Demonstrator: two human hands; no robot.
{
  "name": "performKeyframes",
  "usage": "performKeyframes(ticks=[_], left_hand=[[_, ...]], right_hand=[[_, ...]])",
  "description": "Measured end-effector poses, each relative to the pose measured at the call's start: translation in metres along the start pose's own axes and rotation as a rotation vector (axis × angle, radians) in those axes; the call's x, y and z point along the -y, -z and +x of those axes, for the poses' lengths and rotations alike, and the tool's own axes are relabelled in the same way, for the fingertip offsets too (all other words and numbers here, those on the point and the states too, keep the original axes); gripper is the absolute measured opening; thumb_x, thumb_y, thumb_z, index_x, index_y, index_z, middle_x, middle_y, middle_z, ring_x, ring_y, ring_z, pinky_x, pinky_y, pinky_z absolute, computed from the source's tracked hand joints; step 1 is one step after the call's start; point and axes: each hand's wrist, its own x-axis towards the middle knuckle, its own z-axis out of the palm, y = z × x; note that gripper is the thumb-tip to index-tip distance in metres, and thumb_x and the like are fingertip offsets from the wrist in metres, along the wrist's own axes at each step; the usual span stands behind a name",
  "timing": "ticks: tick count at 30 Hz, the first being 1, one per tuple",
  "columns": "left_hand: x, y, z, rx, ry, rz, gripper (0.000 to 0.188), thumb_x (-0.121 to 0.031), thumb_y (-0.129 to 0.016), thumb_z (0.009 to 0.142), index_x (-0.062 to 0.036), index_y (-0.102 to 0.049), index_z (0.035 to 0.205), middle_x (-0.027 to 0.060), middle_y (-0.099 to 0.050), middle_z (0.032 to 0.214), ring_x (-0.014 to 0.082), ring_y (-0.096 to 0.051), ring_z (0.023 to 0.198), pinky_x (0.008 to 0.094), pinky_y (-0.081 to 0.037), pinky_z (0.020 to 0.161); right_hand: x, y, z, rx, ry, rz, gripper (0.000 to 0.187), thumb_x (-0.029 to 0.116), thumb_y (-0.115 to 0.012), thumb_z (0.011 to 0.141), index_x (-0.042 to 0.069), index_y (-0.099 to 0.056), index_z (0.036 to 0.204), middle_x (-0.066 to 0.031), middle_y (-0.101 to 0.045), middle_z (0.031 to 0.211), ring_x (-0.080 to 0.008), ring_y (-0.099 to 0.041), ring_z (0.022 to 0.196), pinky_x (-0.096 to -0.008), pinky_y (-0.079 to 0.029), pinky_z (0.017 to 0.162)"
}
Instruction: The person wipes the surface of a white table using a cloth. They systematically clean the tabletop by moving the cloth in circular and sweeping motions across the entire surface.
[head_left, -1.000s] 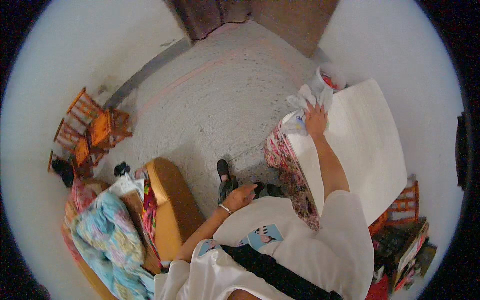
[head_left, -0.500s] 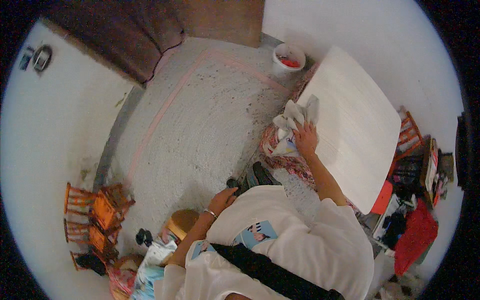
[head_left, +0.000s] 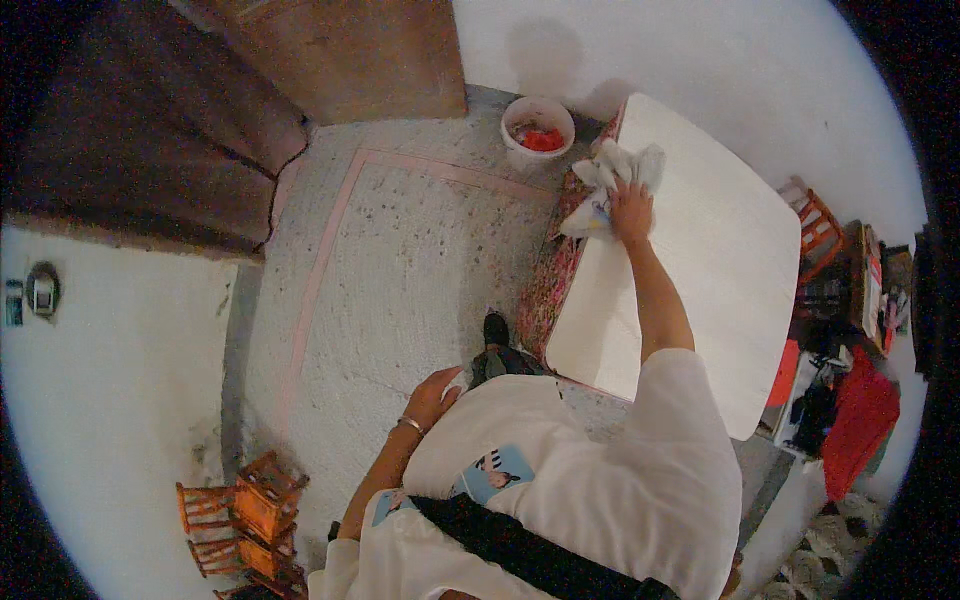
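Note:
My right hand [head_left: 632, 210] presses down on a crumpled pale cloth [head_left: 592, 215] at the far left part of a white tabletop [head_left: 725, 260]. Part of the cloth bunches up beyond my fingers, and a corner reaches the table's left edge. My right arm stretches forward over the board. My left hand [head_left: 434, 395], with a bracelet at the wrist, hangs beside my thigh; its fingers are loosely extended and hold nothing I can see. A red patterned cover [head_left: 560, 285] hangs below the table's left side.
A white bucket [head_left: 513, 150] with something red inside stands past the table's far corner. Small wooden chairs [head_left: 262, 510] are at the lower left, another chair [head_left: 820, 235] at the right. Red fabric [head_left: 860, 420] and clutter lie right of the table. A brown curtain [head_left: 150, 130] hangs far left.
My right hand and the cloth have moved from the table's left edge further onto the top. My view has turned and my body has come closer to the table; the left hand stays low.

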Motion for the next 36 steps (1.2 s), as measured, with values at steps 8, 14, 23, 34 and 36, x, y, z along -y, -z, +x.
performKeyframes(ticks=[8, 14, 23, 34, 36], left_hand=[[-0.003, 0.019, 0.090, 0.325, -0.217, 0.032, 0.040, -0.024, -0.051, 0.093, -0.0106, -0.048, 0.131, 0.0160, -0.053, 0.127, 0.0336, -0.053, 0.113, 0.0406, -0.044, 0.094], [-0.002, 0.054, 0.141, 0.456, -0.355, 0.078, 0.040, -0.023, -0.052, 0.093, -0.0106, -0.048, 0.131, 0.0162, -0.054, 0.125, 0.0340, -0.054, 0.111, 0.0410, -0.045, 0.093], [0.047, 0.139, 0.187, 0.443, -0.506, 0.138, 0.039, -0.018, -0.054, 0.089, -0.0089, -0.052, 0.127, 0.0159, -0.057, 0.122, 0.0336, -0.056, 0.108, 0.0392, -0.046, 0.091], [0.060, 0.142, 0.241, 0.707, -0.677, 0.228, 0.040, -0.019, -0.056, 0.089, -0.0085, -0.051, 0.127, 0.0169, -0.059, 0.116, 0.0347, -0.057, 0.104, 0.0406, -0.047, 0.089], [0.056, 0.143, 0.248, 0.778, -0.596, 0.196, 0.041, -0.019, -0.056, 0.089, -0.0086, -0.051, 0.128, 0.0179, -0.058, 0.118, 0.0350, -0.057, 0.106, 0.0408, -0.046, 0.091]], right_hand=[[0.007, 0.006, -0.019, 0.055, -0.029, -0.007, 0.044, 0.029, -0.049, 0.092, 0.019, -0.046, 0.135, -0.0184, -0.048, 0.130, -0.0431, -0.041, 0.122, -0.0543, -0.034, 0.098], [0.047, 0.064, -0.161, 0.119, -0.112, 0.134, 0.044, 0.021, -0.057, 0.086, 0.017, -0.052, 0.129, -0.0192, -0.045, 0.131, -0.0460, -0.037, 0.124, -0.0556, -0.031, 0.101], [0.099, 0.073, -0.230, 0.013, -0.420, 0.041, 0.046, 0.024, -0.056, 0.086, 0.019, -0.050, 0.132, -0.0207, -0.051, 0.122, -0.0467, -0.040, 0.120, -0.0557, -0.031, 0.100], [0.134, 0.077, -0.222, 0.092, -0.631, 0.032, 0.050, 0.027, -0.058, 0.086, 0.026, -0.046, 0.135, -0.0179, -0.045, 0.135, -0.0437, -0.038, 0.125, -0.0530, -0.031, 0.104], [0.141, 0.085, -0.245, 0.090, -0.638, 0.025, 0.049, 0.027, -0.058, 0.086, 0.025, -0.048, 0.134, -0.0180, -0.044, 0.136, -0.0450, -0.037, 0.126, -0.0540, -0.030, 0.104]])
